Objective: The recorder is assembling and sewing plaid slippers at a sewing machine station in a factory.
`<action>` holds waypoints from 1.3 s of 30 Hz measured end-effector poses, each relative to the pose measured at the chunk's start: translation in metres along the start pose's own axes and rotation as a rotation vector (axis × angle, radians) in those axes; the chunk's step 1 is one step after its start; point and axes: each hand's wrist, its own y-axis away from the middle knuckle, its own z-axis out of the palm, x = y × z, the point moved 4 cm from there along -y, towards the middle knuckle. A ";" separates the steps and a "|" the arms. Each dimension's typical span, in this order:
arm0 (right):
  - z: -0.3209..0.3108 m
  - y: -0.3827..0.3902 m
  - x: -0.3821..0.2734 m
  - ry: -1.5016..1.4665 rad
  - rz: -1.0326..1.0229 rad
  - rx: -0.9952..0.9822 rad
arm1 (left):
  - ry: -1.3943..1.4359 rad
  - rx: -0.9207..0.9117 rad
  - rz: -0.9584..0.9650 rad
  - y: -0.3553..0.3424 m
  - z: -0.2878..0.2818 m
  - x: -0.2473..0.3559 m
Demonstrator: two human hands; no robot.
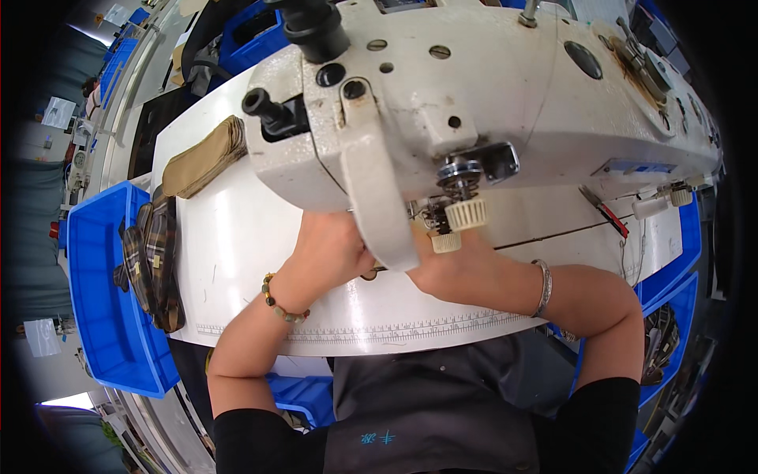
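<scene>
A white sewing machine [505, 87] spans the upper part of the view, its head over the white table [237, 261]. My left hand [328, 251] is under the machine's head, fingers curled inward. My right hand [454, 265] lies opposite, close to the needle area, its fingers mostly hidden behind the white lever-like guard [377, 174]. A small bit of brown material [369, 275] shows between my hands; what they grip there is hidden.
At the left are a stack of tan fabric pieces [204, 158], plaid fabric pieces [154, 257] and a blue bin [110, 300]. Red-handled snips [606, 213] lie to the right. A printed ruler [371, 329] follows the table's near edge. Plaid cloth [659, 340] sits in another bin.
</scene>
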 end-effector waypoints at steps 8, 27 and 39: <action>-0.002 -0.001 0.003 -0.063 0.077 0.019 | 0.191 -0.058 -0.085 0.012 -0.011 -0.019; -0.010 0.001 -0.001 -0.239 0.096 0.022 | -0.012 -0.126 -0.025 0.005 -0.009 0.003; -0.007 -0.002 0.006 -0.239 0.165 0.055 | -0.106 -0.119 -0.086 0.001 -0.007 0.010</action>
